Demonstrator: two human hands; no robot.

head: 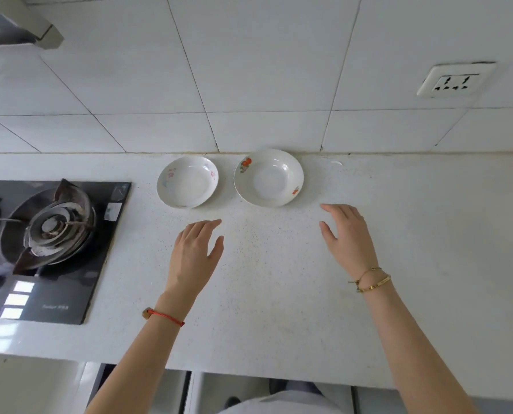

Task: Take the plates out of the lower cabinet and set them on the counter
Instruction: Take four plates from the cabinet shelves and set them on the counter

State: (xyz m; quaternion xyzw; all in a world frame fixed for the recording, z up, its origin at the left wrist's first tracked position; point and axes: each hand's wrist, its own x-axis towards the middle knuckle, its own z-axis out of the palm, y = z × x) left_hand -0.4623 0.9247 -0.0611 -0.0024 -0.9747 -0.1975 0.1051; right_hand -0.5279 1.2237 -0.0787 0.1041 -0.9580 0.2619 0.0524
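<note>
Plates sit on counter; left hand, right hand relaxed, empty.

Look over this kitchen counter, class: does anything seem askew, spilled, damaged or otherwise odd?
Nothing much stands out. Both plates, left and right, sit upright and unbroken on the counter, side by side and apart. Both hands, left and right, are open and hold nothing. The burner looks worn and discoloured.
</note>
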